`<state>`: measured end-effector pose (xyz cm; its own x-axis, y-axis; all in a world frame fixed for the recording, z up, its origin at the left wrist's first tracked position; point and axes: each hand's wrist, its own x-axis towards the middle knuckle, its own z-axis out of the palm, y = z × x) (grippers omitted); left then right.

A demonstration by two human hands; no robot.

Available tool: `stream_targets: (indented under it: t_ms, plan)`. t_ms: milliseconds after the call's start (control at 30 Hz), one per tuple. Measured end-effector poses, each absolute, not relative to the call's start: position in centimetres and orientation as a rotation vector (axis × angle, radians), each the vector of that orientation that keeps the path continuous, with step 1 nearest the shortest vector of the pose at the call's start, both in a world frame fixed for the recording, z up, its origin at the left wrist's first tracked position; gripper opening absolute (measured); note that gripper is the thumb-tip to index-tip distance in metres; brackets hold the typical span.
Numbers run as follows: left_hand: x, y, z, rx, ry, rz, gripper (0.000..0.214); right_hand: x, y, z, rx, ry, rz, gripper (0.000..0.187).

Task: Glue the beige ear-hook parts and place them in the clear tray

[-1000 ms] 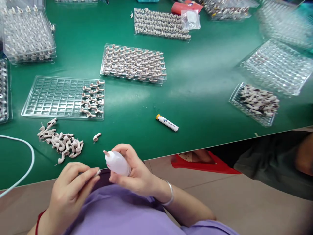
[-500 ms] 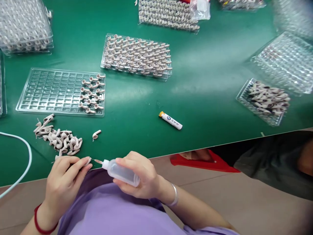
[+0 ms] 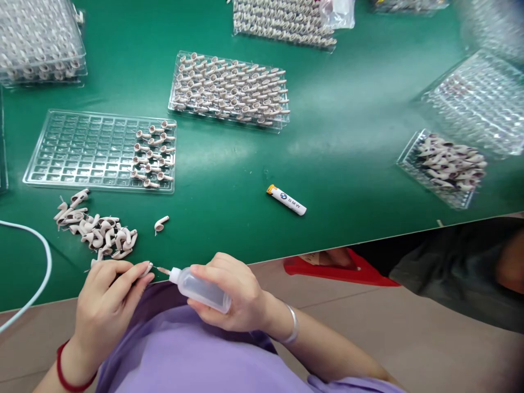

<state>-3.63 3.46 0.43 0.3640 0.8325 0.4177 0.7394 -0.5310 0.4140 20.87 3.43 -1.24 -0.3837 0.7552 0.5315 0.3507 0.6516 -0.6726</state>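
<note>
Between the thumb and fingers of my left hand [image 3: 108,297] is a small white earbud shell [image 3: 148,268], mostly covered by the fingertips. My right hand [image 3: 231,292] grips a translucent squeeze bottle [image 3: 202,289] lying on its side, its thin needle tip pointing left at the shell. Whether the tip touches the shell is too small to tell. Just beyond my left hand lies a loose pile of earbud shells [image 3: 98,232], with one single shell [image 3: 161,224] apart from it. Behind the pile, a clear compartment tray [image 3: 82,147] holds several shells along its right side.
A full tray of shells [image 3: 229,90] stands mid-table, with another tray [image 3: 282,22] farther back. Stacked trays [image 3: 41,46] stand far left. A white BMW-labelled tube [image 3: 286,200] lies near centre. At right are a heaped tray [image 3: 450,164] and clear trays [image 3: 478,101]. A white cable [image 3: 45,256] curves at left.
The view has shifted very slightly. Both hands keep nearly the same pose, with the bottle tip still at the shell; the bottle has moved a touch left.
</note>
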Motion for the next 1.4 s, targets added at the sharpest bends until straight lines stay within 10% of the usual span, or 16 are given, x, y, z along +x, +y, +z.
stream_targets:
  t_ms: [833,1067,1400]
  plan:
    - [-2.6,0.2,1.3,2.018,1.461,0.944,0.031,20.8,2.2,-1.0,-0.944,-1.712,0.931,0.05]
    - [-0.4,-0.5,1.2,0.858,1.539,0.603,0.041,17.8,1.5,-2.5,-0.932,-1.89,0.524,0.028]
    - [0.2,-0.5,0.2,0.688,1.587,0.546,0.051,17.3,1.4,-3.1,-1.011,-1.95,0.398,0.019]
